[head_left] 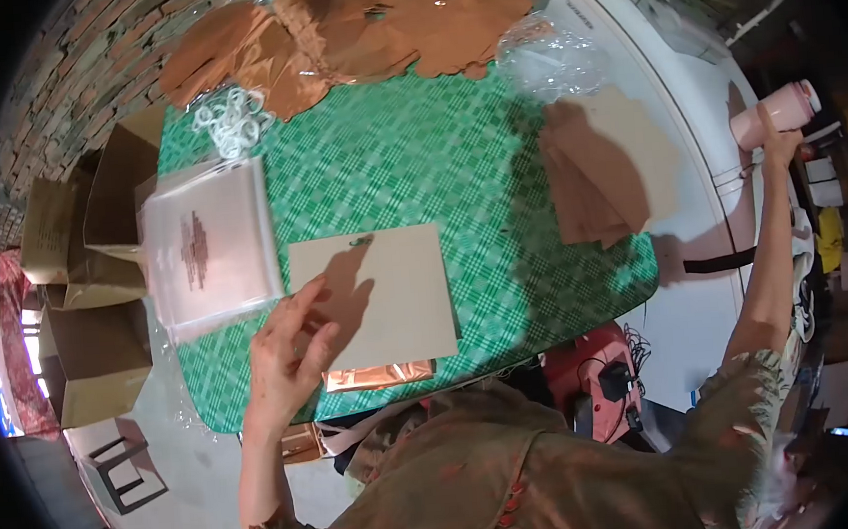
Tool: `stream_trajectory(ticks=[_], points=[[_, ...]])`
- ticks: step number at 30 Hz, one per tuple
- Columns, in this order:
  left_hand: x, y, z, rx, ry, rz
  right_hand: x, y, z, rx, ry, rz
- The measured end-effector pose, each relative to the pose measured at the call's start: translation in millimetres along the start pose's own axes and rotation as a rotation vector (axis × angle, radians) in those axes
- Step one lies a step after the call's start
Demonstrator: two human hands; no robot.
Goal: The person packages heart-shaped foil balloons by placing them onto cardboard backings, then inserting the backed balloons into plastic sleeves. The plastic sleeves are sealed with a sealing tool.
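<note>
My left hand (290, 350) is over the left edge of a flat beige cardboard sheet (402, 300). Its fingers are loosely bent and its thumb stands apart, with nothing held. From under the sheet's near edge peeks a shiny copper-coloured foil piece (381, 376). Far out to the right, my right hand (781, 144) is closed around a pink cylindrical container (773, 116) with a pale end, above the white appliance. Left of the sheet lies a stack of clear plastic sleeves (231, 248) with dark print.
A green checked cloth (387, 159) covers the table. Copper-coloured foil sheets (378, 27) lie along its far edge, near white loops (234, 120) and crumpled clear plastic (557, 59). More cardboard sheets (623, 152) lie right, beside a white appliance (640, 43). Cardboard boxes (101, 356) stand left.
</note>
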State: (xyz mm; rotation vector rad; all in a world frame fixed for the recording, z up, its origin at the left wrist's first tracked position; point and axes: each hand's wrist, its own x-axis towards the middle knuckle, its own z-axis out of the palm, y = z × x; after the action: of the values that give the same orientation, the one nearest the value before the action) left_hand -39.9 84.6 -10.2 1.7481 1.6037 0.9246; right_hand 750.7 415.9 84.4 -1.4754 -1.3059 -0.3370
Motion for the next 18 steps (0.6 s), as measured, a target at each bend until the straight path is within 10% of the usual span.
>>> stream_trajectory(ticks=[18], points=[[17.5,1.4,15.5,0.013,-0.011,-0.069,14.5,22.4,6.6,0.090,0.048,-0.016]])
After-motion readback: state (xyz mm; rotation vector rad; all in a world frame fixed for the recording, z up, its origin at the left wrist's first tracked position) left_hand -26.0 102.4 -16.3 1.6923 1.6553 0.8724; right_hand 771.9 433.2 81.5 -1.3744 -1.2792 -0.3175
